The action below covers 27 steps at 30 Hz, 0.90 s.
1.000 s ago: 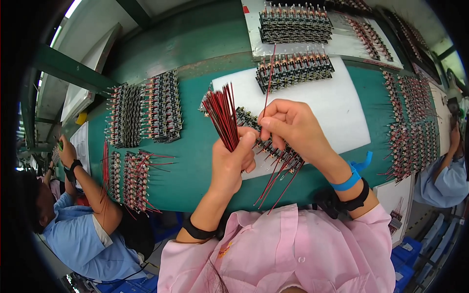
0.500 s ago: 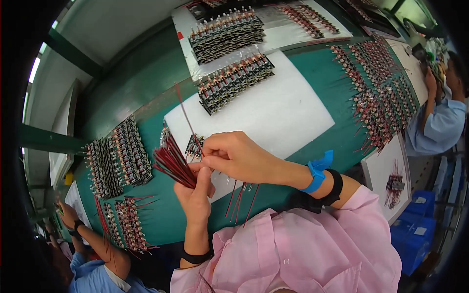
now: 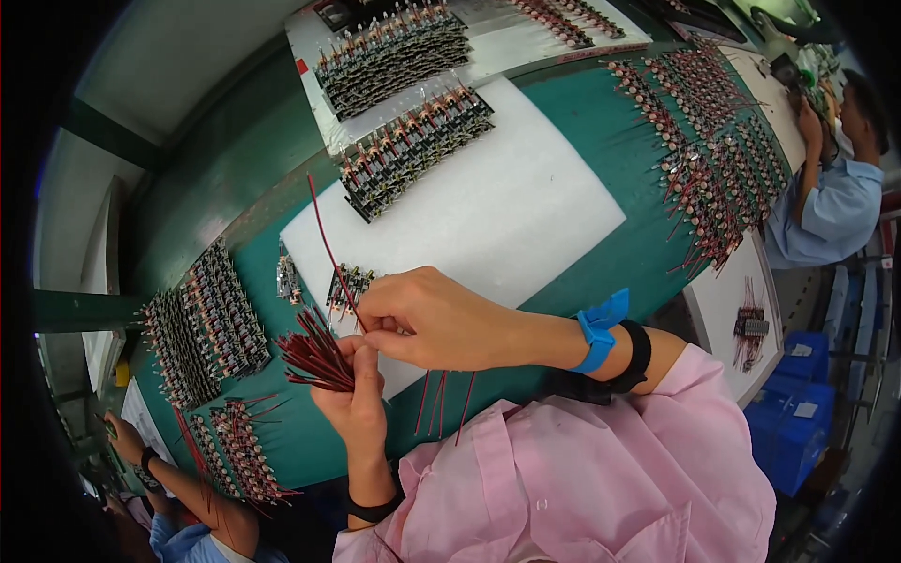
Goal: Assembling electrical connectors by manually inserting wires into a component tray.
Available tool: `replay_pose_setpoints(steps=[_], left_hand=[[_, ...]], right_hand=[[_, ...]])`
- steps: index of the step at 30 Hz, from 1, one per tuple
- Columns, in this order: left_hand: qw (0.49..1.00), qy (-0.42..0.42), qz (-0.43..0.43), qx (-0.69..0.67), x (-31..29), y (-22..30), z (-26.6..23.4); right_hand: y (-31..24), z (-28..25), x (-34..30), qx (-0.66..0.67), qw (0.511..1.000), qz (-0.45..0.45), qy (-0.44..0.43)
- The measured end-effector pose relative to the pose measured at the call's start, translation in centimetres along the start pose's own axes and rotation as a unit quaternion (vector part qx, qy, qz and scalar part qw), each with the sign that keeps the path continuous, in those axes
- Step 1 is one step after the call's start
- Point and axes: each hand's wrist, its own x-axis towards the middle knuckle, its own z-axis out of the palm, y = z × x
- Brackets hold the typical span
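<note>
My left hand (image 3: 355, 405) is closed around a bundle of dark red and black wires (image 3: 317, 355), their ends fanning out to the left. Against its fingertips, my right hand (image 3: 422, 321) pinches a single red wire (image 3: 321, 220), which sticks up well above both hands. Just beyond the fingers, a few small circuit boards (image 3: 347, 283) lie at the near left of a white foam sheet (image 3: 549, 192), partly hidden by my right hand. Several loose red wires (image 3: 435, 403) hang below my right forearm, their upper ends out of sight.
Rows of circuit boards stand on the sheet (image 3: 413, 145) and behind it (image 3: 394, 56). More boards (image 3: 202, 324) and wired parts (image 3: 246, 450) lie at left. Wired assemblies (image 3: 718, 159) cover the right side. Co-workers sit at left (image 3: 221, 502) and right (image 3: 831, 202); blue bins (image 3: 793, 436) stand at lower right.
The whole view has shifted, so things sit further left. Both hands are a little nearer to me, and the bundle's ends now point more toward the camera. Both grips look the same.
</note>
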Motion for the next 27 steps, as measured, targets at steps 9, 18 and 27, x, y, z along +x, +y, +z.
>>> replay_pose_setpoints(steps=[9, 18, 27], left_hand=[[0.979, -0.004, 0.063, -0.191, -0.6, -3.0, -2.1], [0.986, 0.052, 0.051, -0.148, -1.3, -3.5, -2.8], [0.989, 0.045, 0.083, -0.117, -1.6, -3.9, -2.8]], right_hand=[[2.3, -3.3, -0.9, -0.069, 0.991, 0.072, 0.084], [3.5, -2.5, -1.1, -0.108, 0.98, 0.144, 0.08], [3.4, -1.9, -1.3, -0.138, 0.979, 0.121, 0.086]])
